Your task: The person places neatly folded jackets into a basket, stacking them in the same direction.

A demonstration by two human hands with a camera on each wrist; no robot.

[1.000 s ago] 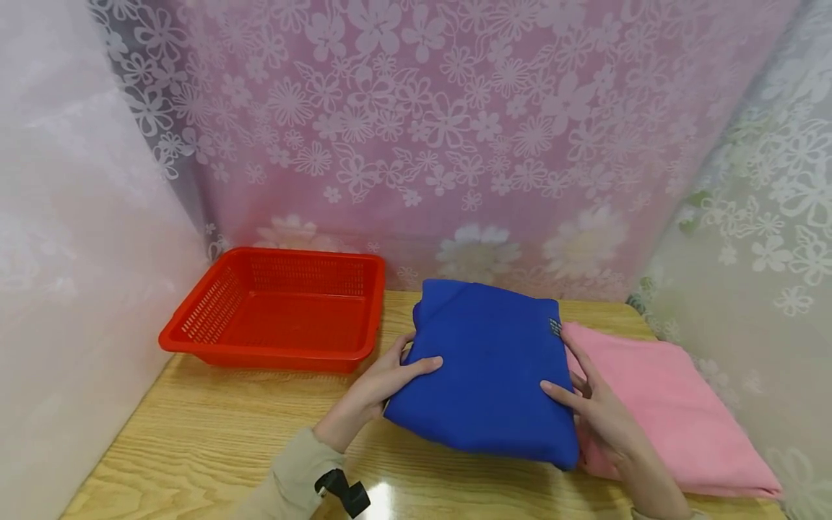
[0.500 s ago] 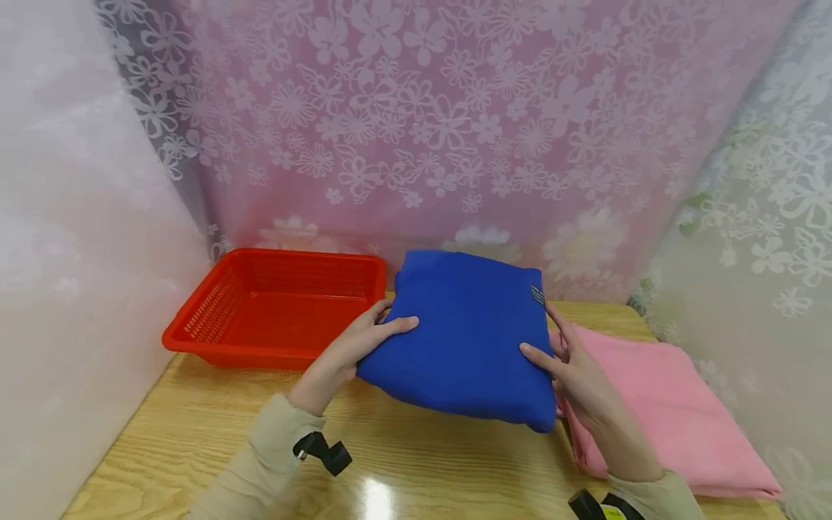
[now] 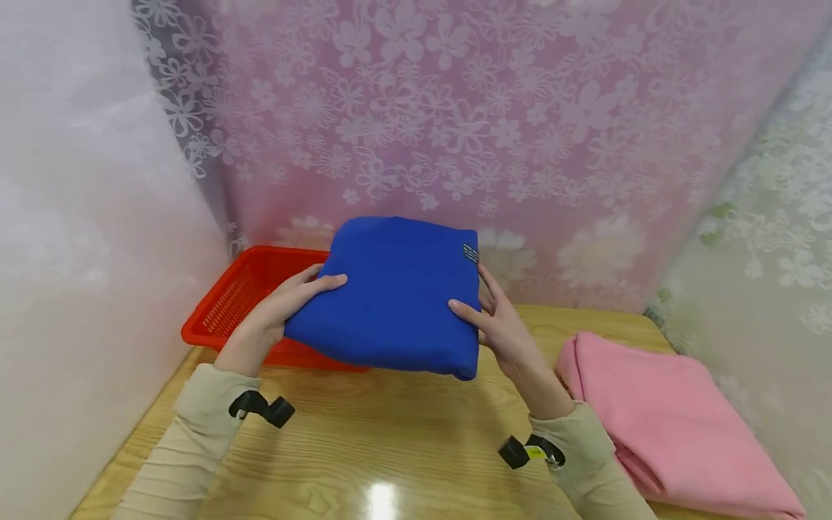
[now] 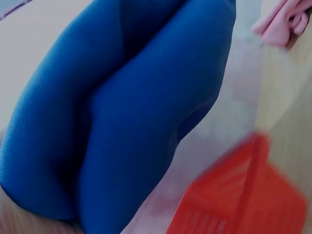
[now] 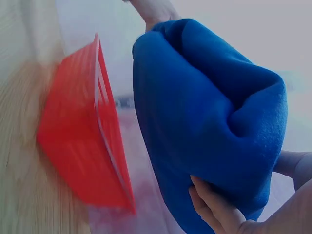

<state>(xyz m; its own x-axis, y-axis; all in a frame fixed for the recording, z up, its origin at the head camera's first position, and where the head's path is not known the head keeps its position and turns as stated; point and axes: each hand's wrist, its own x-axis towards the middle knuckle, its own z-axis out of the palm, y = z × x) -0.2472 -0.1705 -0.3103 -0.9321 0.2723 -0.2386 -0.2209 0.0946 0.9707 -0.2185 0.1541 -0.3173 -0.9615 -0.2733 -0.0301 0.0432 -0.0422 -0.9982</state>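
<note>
A folded blue cloth (image 3: 396, 296), thick and squarish with a small printed tag at its far right corner, is held up in the air between both hands. My left hand (image 3: 279, 307) grips its left edge, thumb on top and fingers underneath. On the opposite edge my right hand (image 3: 500, 325) pinches it the same way, its fingers (image 5: 214, 207) pressed to the underside in the right wrist view. The cloth overlaps the right part of a red plastic basket (image 3: 221, 307) in the head view. Rounded, stacked folds show along the cloth's side in both wrist views.
A folded pink cloth (image 3: 676, 419) lies at the right of the wooden table (image 3: 364, 448). Flowered curtains stand behind the table and along both sides. The basket's slotted wall (image 5: 83, 122) rises from the table near the back left.
Both hands have carried the blue cloth up and to the left, away from beside the pink cloth and over to the basket. The pink cloth's near left edge is now uncovered.
</note>
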